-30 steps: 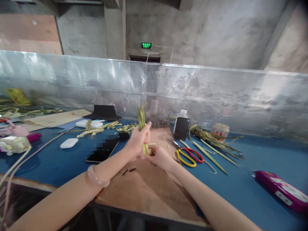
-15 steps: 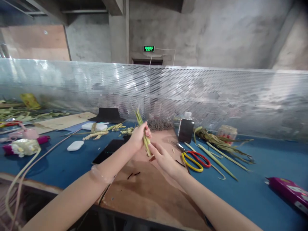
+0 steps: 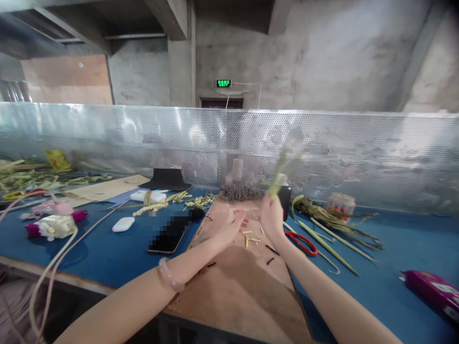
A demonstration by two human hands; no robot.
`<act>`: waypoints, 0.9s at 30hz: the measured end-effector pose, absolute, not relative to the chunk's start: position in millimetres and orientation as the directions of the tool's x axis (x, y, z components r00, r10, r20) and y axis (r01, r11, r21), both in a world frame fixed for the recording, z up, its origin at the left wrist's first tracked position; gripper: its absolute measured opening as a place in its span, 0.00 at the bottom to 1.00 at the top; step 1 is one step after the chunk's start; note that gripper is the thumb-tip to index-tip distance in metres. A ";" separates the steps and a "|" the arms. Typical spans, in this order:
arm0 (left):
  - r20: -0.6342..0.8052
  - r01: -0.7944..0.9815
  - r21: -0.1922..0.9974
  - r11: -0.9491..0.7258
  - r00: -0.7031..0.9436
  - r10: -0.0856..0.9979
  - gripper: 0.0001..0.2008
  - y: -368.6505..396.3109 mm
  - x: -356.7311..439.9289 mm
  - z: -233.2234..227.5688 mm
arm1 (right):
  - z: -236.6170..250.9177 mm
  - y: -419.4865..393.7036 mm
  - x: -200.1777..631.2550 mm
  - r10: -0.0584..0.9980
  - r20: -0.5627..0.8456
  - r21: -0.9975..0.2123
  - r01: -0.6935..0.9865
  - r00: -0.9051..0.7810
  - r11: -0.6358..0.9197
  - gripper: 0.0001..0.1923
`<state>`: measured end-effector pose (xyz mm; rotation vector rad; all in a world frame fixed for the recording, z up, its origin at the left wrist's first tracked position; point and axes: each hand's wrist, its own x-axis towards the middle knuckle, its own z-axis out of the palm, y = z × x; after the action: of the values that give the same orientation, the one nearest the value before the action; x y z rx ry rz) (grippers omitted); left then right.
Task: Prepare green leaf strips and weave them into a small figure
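Note:
My right hand (image 3: 271, 217) is closed around a small bundle of green leaf strips (image 3: 278, 177), held upright above the brown board (image 3: 236, 282). My left hand (image 3: 231, 224) hovers just left of it with fingers spread and nothing in it. Small cut leaf bits (image 3: 251, 237) lie on the board below the hands. Red and yellow scissors (image 3: 303, 242) rest to the right of my right wrist, partly hidden by it.
A phone (image 3: 171, 233) and a white case (image 3: 123, 224) lie on the blue tabletop (image 3: 376, 286) at left. Long green leaves (image 3: 333, 220) and a can (image 3: 339, 203) sit at right, a purple packet (image 3: 435, 289) far right. A perforated metal screen (image 3: 229, 143) stands behind.
The leaf bundle passed from my left hand to my right hand, which raised it to the right. My left hand opened. Cut bits now lie on the board.

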<state>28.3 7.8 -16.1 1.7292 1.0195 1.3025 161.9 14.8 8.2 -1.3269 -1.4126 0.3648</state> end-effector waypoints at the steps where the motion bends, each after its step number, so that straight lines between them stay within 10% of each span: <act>1: 0.438 0.209 0.857 -0.471 0.185 0.880 0.15 3.2 27.1 -13.5 | 12.7 17.2 166.9 0.847 0.488 -0.757 0.584 0.208 0.293 0.11; 13: 0.661 0.514 0.452 -0.729 0.356 0.661 0.15 -27.6 11.2 1.3 | 30.7 4.7 181.4 0.861 0.497 -0.301 0.952 0.105 0.058 0.09; 21: 0.615 0.450 0.394 -0.802 0.519 0.593 0.12 -38.9 15.7 1.3 | 24.9 -2.0 189.9 0.804 0.583 -0.386 0.911 0.121 0.142 0.06; 27: 0.574 0.416 0.540 -0.732 0.453 0.682 0.10 -35.8 20.0 4.4 | 115.1 15.9 168.7 0.594 0.749 -0.574 0.735 0.293 0.361 0.25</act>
<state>20.0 -35.8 4.4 2.3860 0.9349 1.1615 168.7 15.9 115.1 -1.3165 -1.3852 -0.1437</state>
